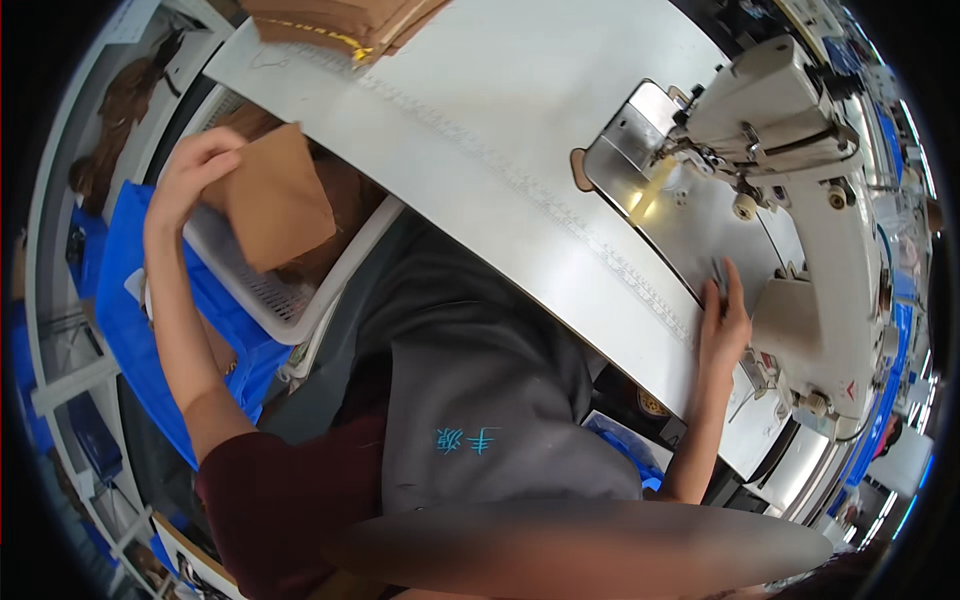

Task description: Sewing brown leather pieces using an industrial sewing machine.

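Our left hand [190, 172] pinches a brown fabric panel [282, 200] above the plastic basket [285, 320], beside the worktop's [480, 100] near edge; likely light, pliable, best held cornerwise. Our right hand's [724, 330] grip we cannot tell.

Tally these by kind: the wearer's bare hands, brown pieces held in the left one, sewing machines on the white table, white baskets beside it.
Bare hands: 2 (left hand, right hand)
Held brown piece: 1
Sewing machine: 1
White basket: 1
Total: 5
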The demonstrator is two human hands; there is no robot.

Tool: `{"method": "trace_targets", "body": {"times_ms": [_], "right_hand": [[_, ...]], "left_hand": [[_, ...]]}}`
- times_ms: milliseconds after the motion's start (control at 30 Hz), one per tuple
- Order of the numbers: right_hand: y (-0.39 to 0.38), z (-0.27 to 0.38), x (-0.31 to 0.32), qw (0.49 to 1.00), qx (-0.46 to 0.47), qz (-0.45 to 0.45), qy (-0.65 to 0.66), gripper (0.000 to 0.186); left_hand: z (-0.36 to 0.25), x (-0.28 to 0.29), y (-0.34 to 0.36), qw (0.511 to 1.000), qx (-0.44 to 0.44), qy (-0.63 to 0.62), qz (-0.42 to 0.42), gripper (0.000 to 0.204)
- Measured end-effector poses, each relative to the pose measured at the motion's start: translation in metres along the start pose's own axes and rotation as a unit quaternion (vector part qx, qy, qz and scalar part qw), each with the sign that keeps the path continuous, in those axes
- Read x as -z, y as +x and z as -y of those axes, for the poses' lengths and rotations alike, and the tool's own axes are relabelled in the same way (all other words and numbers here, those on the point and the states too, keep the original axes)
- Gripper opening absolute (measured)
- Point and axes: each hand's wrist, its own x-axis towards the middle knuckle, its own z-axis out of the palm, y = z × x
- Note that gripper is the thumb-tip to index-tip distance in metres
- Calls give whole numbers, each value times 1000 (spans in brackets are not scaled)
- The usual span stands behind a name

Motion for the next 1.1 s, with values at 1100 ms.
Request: {"method": "trace_targets", "body": {"times_ms": [1100], "right_hand": [[59,83,-58,975,185,-40,115,12]], "left_hand": [[-86,23,230,973,-118,198,5,18]]}}
